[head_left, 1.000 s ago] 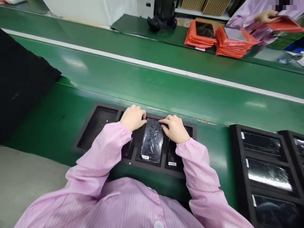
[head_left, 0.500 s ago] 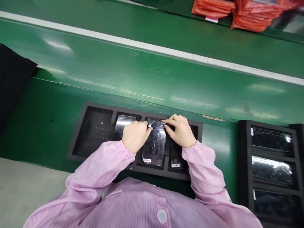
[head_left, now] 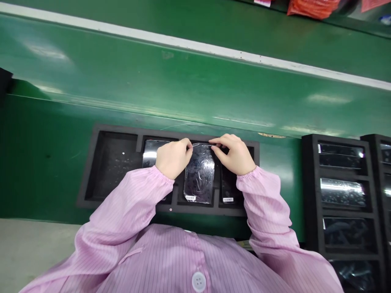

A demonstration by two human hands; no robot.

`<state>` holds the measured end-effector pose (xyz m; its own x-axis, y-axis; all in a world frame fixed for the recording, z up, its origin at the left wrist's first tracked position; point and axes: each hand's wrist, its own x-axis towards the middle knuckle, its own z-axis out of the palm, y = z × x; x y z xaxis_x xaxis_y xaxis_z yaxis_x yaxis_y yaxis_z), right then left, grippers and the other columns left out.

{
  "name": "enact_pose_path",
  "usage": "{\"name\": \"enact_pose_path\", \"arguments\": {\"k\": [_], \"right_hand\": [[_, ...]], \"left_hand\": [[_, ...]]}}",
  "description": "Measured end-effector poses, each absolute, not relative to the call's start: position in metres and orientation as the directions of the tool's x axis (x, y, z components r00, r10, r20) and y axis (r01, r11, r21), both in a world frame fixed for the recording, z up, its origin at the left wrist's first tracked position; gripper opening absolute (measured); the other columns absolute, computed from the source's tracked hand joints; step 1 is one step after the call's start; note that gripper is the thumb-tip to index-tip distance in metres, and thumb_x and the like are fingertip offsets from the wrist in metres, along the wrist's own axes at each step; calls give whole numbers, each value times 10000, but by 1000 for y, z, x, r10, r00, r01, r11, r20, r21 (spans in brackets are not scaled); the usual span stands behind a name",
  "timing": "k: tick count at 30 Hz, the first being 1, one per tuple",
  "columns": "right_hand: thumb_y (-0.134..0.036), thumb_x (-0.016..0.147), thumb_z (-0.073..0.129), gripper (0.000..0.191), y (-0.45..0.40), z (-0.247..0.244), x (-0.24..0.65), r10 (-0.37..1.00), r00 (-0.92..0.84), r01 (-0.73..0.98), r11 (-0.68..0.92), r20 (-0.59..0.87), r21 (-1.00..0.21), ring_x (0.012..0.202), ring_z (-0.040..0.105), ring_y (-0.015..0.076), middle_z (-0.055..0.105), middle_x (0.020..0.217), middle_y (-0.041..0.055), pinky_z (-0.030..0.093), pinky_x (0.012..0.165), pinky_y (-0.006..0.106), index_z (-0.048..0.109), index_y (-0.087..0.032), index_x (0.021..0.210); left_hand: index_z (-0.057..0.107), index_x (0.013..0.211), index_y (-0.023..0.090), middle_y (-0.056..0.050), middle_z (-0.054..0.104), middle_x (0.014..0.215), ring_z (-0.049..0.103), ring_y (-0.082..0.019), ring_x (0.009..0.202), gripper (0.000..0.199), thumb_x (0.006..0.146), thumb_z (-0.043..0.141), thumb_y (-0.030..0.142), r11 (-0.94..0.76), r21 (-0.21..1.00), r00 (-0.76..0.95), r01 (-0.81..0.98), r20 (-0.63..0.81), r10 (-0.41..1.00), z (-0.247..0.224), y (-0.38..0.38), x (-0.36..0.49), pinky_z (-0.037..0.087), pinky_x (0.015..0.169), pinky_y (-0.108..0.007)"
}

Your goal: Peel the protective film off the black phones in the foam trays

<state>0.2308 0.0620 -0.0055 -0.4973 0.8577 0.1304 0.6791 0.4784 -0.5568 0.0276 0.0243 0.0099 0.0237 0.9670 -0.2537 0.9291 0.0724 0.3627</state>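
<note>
A black foam tray (head_left: 87,179) lies on the green bench with dark glossy phone-like panels in its compartments. My left hand (head_left: 174,158) pinches clear film at the upper left corner of the middle panel (head_left: 199,175). At that panel's upper right corner, my right hand (head_left: 232,154) has thumb and index finger close together on the film edge. The film looks wrinkled, and a small white label sits at the panel's lower left. Another panel (head_left: 151,154) is partly under my left hand; a third (head_left: 228,191) lies partly beneath my right hand.
More black trays (head_left: 311,195) with glossy panels stand at the right. Orange-red packets (head_left: 313,8) lie at the top right beyond a white rail (head_left: 214,49). A dark block (head_left: 4,83) is at the left edge.
The view has shifted, so more of the right trays shows. My left fingers have closed together at the panel's top corner, where the film edge now appears slightly raised.
</note>
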Motion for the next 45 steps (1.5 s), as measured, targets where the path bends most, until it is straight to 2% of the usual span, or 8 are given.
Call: {"name": "enact_pose_path", "arguments": {"k": [3, 6, 14, 22, 26, 31, 38, 45], "right_hand": [[-218, 864, 608, 280, 62, -1, 234, 837, -508, 603, 515, 205, -609, 880, 606, 199, 663, 941, 68, 494, 857, 391, 689, -169, 1127], [-288, 805, 701, 565, 56, 7, 241, 752, -631, 474, 569, 192, -671, 1160, 568, 247, 605, 1241, 100, 462, 1018, 454, 548, -207, 1342], [-532, 758, 758, 833, 1, 8, 264, 559, -829, 433, 609, -28, -665, 1385, 429, 304, 488, 1451, 143, 246, 1177, 603, 412, -200, 1439], [-208, 889, 640, 416, -41, -4, 268, 628, -777, 450, 605, 46, -657, 1366, 451, 217, 627, 1306, 44, 178, 1221, 482, 567, -188, 1298], [-101, 902, 611, 266, -49, -7, 259, 685, -706, 426, 616, 183, -663, 1086, 610, 166, 713, 1102, 14, 312, 1140, 423, 648, -173, 1155], [-107, 919, 587, 185, -53, -8, 250, 694, -675, 321, 582, 251, -748, 898, 618, 128, 729, 967, -15, 392, 1038, 385, 676, -198, 1053], [-95, 903, 583, 154, -51, -11, 246, 698, -657, 238, 552, 286, -799, 843, 609, 122, 725, 920, -10, 426, 991, 384, 682, -193, 971], [-82, 882, 581, 159, -48, -12, 246, 728, -605, 265, 565, 321, -781, 842, 613, 136, 711, 915, 27, 485, 909, 382, 681, -171, 966]], "left_hand": [[682, 926, 239, 7, 684, 694, 628, -190, 693, 200, 898, 487, 274, -106, 467, 251, 878, -261, 932, 14, 25, 17, 329, 585, -287], [684, 882, 238, 42, 641, 644, 570, -133, 620, 137, 868, 552, 273, -225, 638, 513, 736, -309, 801, 24, 24, 1, 330, 589, -262], [713, 807, 231, 52, 615, 647, 545, -75, 585, 104, 835, 613, 227, -99, 775, 703, 624, -501, 505, 32, 3, -24, 367, 587, -204], [690, 772, 227, 45, 671, 744, 599, -94, 733, 89, 780, 685, 138, -46, 895, 847, 443, -401, 349, 24, -1, -35, 436, 686, -198], [689, 780, 225, 47, 679, 740, 586, -92, 696, 131, 745, 714, 101, -31, 947, 904, 321, -296, 309, 26, -2, -37, 447, 683, -211], [685, 781, 231, 43, 679, 714, 580, -101, 663, 153, 732, 724, 91, -17, 964, 928, 264, -249, 276, 27, -2, -40, 451, 670, -236], [679, 784, 234, 47, 696, 729, 604, -104, 691, 164, 734, 727, 85, -41, 977, 926, 210, -185, 328, 31, -2, -41, 462, 712, -253], [631, 813, 219, 36, 736, 1018, 651, -118, 911, 170, 762, 697, 71, -73, 978, 849, 197, -133, 512, 34, 1, -39, 490, 841, -241]]}}
